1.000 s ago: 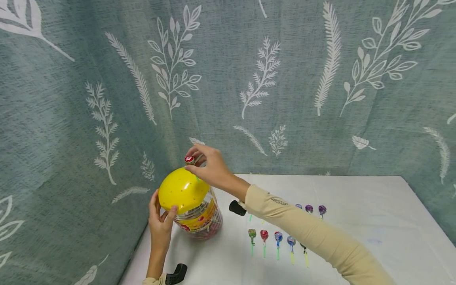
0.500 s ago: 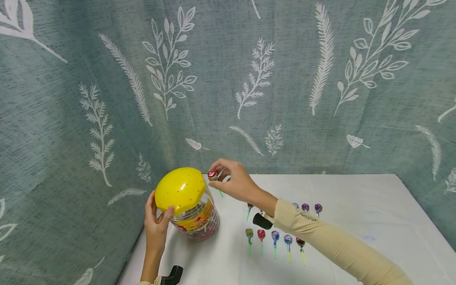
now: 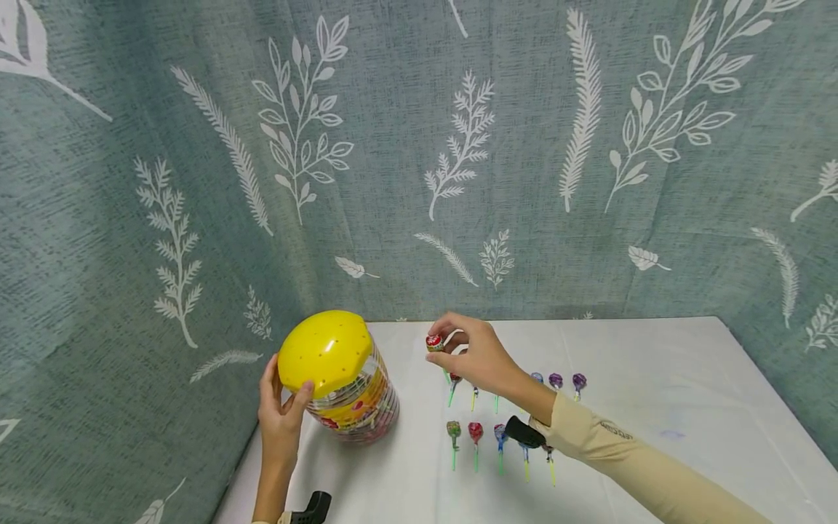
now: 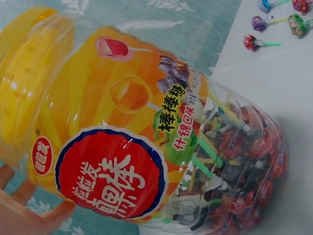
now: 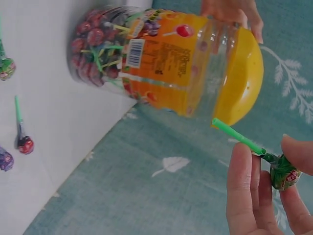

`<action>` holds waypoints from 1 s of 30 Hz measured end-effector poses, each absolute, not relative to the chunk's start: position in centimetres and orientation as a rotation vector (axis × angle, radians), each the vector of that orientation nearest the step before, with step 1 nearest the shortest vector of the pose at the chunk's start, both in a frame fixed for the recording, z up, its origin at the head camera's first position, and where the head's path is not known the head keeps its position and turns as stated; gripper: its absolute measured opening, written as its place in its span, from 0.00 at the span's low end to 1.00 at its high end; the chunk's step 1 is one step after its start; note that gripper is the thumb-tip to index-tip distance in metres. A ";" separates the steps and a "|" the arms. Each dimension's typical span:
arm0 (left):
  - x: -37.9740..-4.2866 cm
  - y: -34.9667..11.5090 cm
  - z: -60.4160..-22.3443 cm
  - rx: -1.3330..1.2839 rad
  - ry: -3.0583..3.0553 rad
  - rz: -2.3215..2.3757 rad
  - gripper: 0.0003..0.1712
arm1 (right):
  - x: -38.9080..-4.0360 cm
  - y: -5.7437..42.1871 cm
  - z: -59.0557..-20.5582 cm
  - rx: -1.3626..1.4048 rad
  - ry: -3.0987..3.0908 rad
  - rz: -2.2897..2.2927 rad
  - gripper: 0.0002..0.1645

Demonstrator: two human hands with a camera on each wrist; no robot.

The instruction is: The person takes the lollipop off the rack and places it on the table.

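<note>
A clear plastic jar of lollipops (image 3: 356,407), with an orange printed label (image 4: 122,112), stands at the left of the table under a domed yellow lid (image 3: 325,351). My left hand (image 3: 281,407) grips the lid's left edge, thumb at the front and fingers behind. Lollipops with green and yellow sticks fill the jar's lower part. To the right of the jar, my right hand (image 3: 474,356) pinches a wrapped lollipop (image 5: 284,172) between thumb and fingers above the table. Its wrapper is green and red; its green stick (image 5: 237,135) points toward the jar in the right wrist view.
Two rows of wrapped lollipops lie on the white table (image 3: 655,437); a red one (image 3: 476,431) is in the front row and a purple one (image 3: 579,380) ends the back row. My right hand and forearm cover part of them. A patterned green curtain (image 3: 393,182) hangs behind.
My right hand has moved right and down, carrying the lollipop from above the yellow lid to over the back row. My left hand keeps its grip on the lid.
</note>
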State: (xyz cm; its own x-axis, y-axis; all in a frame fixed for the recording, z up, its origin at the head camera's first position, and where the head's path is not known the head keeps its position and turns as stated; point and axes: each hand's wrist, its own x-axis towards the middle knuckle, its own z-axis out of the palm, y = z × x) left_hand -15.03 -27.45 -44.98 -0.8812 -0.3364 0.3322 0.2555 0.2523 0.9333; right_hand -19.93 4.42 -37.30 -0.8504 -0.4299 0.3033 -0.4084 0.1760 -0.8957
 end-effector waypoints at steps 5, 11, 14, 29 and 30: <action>-15.0 -27.5 -45.2 0.080 -2.047 -1.681 0.41 | -19.7 5.3 -38.0 -0.813 2.403 -1.818 0.15; -15.1 -27.5 -45.3 0.075 -2.045 -1.674 0.41 | -19.2 6.3 -38.4 -0.746 2.428 -1.830 0.14; -15.1 -27.5 -45.3 0.076 -2.051 -1.667 0.41 | -18.9 6.9 -38.7 -0.710 2.405 -1.862 0.14; -14.6 -26.8 -44.8 0.111 -2.041 -1.664 0.41 | -16.9 12.2 -41.9 -0.505 2.425 -1.903 0.15; -14.6 -26.8 -44.8 0.117 -2.038 -1.660 0.41 | -16.8 12.6 -42.2 -0.484 2.419 -1.905 0.16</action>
